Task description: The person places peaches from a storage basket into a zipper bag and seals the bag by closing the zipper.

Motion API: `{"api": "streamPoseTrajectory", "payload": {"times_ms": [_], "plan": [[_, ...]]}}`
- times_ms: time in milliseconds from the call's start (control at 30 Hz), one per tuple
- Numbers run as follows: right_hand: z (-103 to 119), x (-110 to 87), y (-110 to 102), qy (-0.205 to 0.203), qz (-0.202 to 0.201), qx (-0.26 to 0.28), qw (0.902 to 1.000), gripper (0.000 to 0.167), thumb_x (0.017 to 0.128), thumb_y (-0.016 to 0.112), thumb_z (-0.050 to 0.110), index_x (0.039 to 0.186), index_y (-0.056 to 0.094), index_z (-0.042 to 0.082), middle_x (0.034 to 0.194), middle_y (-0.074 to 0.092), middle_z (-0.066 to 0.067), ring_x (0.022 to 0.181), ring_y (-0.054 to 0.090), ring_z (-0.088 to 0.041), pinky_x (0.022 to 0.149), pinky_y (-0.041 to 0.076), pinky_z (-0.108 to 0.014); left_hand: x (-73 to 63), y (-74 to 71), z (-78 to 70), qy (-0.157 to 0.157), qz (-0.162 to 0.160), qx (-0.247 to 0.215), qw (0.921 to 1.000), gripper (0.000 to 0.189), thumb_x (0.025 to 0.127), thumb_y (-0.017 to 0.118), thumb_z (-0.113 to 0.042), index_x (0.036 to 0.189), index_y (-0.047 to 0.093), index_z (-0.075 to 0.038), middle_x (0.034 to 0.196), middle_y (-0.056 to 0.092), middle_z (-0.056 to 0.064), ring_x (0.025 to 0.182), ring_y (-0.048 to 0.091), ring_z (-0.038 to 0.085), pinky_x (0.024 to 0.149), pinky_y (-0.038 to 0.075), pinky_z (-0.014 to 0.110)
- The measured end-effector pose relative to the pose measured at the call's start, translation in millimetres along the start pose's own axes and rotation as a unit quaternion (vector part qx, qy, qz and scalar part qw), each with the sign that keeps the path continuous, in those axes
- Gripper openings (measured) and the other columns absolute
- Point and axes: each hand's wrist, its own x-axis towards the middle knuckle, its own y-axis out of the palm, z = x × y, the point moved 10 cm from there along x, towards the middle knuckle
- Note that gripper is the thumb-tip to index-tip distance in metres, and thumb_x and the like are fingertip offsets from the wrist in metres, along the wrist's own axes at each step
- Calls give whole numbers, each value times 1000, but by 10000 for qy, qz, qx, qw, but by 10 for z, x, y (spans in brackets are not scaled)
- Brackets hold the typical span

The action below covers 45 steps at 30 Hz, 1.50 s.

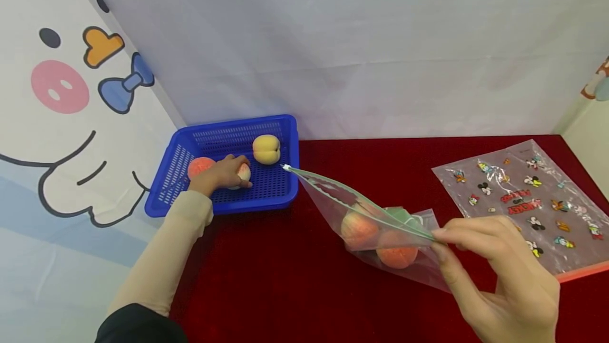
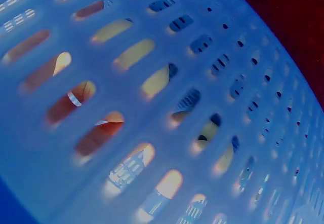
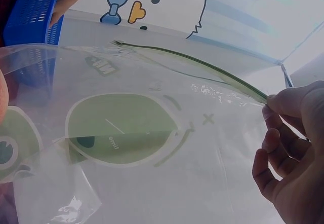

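**Two hands at work: one in a fruit basket, one on a zip bag**

A dark red cloth (image 1: 266, 290) covers the table. At right lies a clear pouch (image 1: 506, 226) printed with small cartoon figures and red lettering too small to read surely. At left is a blue slotted plastic basket (image 1: 223, 205). Between them, a see-through zip bag (image 1: 328, 211) has its green-edged mouth parted; the right wrist view shows a pale green oval print (image 3: 121, 115) on it, with a small upside-down word that appears to be "time".

The right hand (image 1: 504, 274) pinches one end of the bag's zip edge between thumb and forefinger. The left hand (image 1: 225, 172), inside the basket, has its fingers curled round a pale peach (image 1: 245, 173). Beside it are a coral peach (image 1: 200, 165) and a yellow, creased peach (image 1: 266, 149). Two orange-pink peaches (image 1: 359, 230) sit inside the bag. Smallest is the white zip slider (image 1: 286, 167).
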Motion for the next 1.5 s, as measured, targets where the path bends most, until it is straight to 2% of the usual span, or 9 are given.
{"api": "streamPoseTrajectory", "payload": {"times_ms": [100,200,433,667,833,1000,1167,1367,1500], "plan": [[638,654,350,-104,-39,-98,9999,20,85,84,3,92,73,-13,89,73,-22,87,63,-21,89,50,-20,8,-11,3,74,-148,15,9999,63,95,75,-36,143,50,-3,146,45,36,128,55,53,105,48,65],[925,943,496,-193,-70,-35,9998,22,93,77,9,90,72,-13,87,72,-18,88,61,-13,90,48,-13,-5,-38,9,150,-301,74,9994,63,93,75,-37,140,52,-2,142,49,36,126,56,51,103,49,63],[850,877,452,-235,-111,-19,9997,21,90,80,7,90,72,-12,86,73,-19,86,62,-16,90,49,-16,-213,-214,-91,400,-871,5,9954,60,92,74,-36,138,55,-3,134,55,32,116,61,47,99,51,63],[875,891,462,-259,-87,-11,9996,20,91,79,7,90,73,-12,87,72,-19,85,61,-17,90,49,-16,-496,-312,-204,606,-1206,-456,9898,63,95,74,-39,145,52,-7,142,50,30,116,62,42,98,52,61],[877,884,462,-269,-64,-21,9996,21,91,79,8,90,73,-12,87,72,-20,86,61,-17,90,49,-16,-688,-400,-325,704,-1417,-648,9853,63,94,74,-39,145,53,-8,144,49,29,116,61,42,97,53,61],[879,878,468,-266,-21,-35,9996,21,91,79,8,91,73,-12,87,72,-20,87,61,-16,90,48,-16,-842,-460,-460,759,-1581,-993,9795,63,94,75,-42,146,53,-14,140,51,21,115,61,36,98,54,58],[877,875,470,-235,18,-34,9997,22,91,79,9,91,73,-12,88,72,-20,87,61,-16,89,48,-15,-993,-541,-691,1048,-1851,-1457,9662,64,94,76,-45,146,53,-18,139,54,13,117,58,29,98,55,53],[860,864,459,-198,35,-29,9998,21,91,80,8,91,73,-12,88,72,-19,87,61,-15,89,48,-14,-1200,-687,-993,1426,-2242,-1766,9477,65,92,79,-43,148,54,-22,143,54,5,124,55,23,97,56,49],[845,848,456,-147,88,-95,9998,21,92,79,9,92,73,-12,88,73,-19,87,60,-14,88,47,-13,-1344,-757,-1155,1724,-2268,-2268,9313,63,92,81,-37,148,54,-29,147,54,-2,126,55,18,97,55,46]]}}
